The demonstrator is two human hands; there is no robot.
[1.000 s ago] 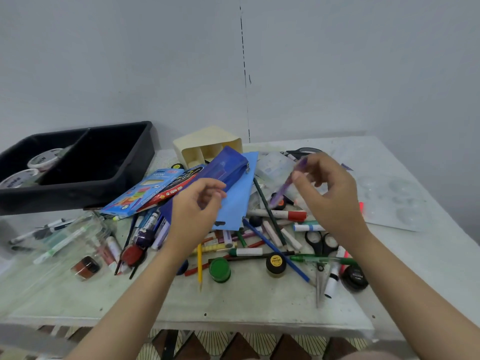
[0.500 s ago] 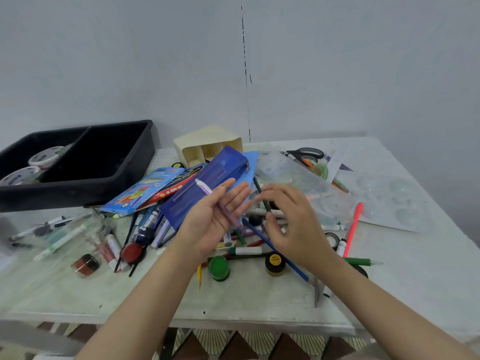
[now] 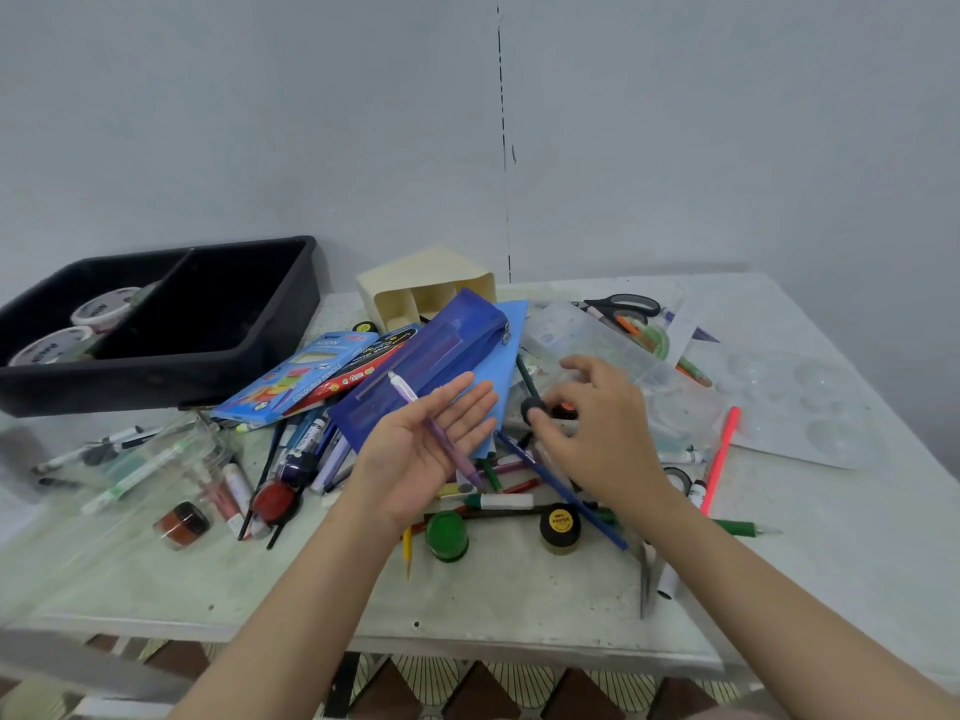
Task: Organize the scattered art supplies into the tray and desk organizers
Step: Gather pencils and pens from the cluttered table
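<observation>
My left hand [image 3: 423, 452] lies palm up over the middle of the desk [image 3: 519, 600], released, with its fingers straight. A purple pen [image 3: 441, 439] rests slantwise across the palm, its white end toward the far edge. My right hand [image 3: 597, 433] hovers just beside it. Its fingers curl over a small black round thing [image 3: 532, 409] in the pile, and I cannot tell whether it grips that or only touches it. Beyond my left hand a blue pouch [image 3: 431, 366] lies among the loose pens, next to a pencil box [image 3: 296, 376]. The black tray [image 3: 156, 350] sits at the far left corner with tape rolls [image 3: 101, 306] in its left compartment. The cream organizer [image 3: 426, 283] lies on its side at the far edge. A green jar [image 3: 447, 535] and a black jar [image 3: 560, 524] stand toward the near edge.
</observation>
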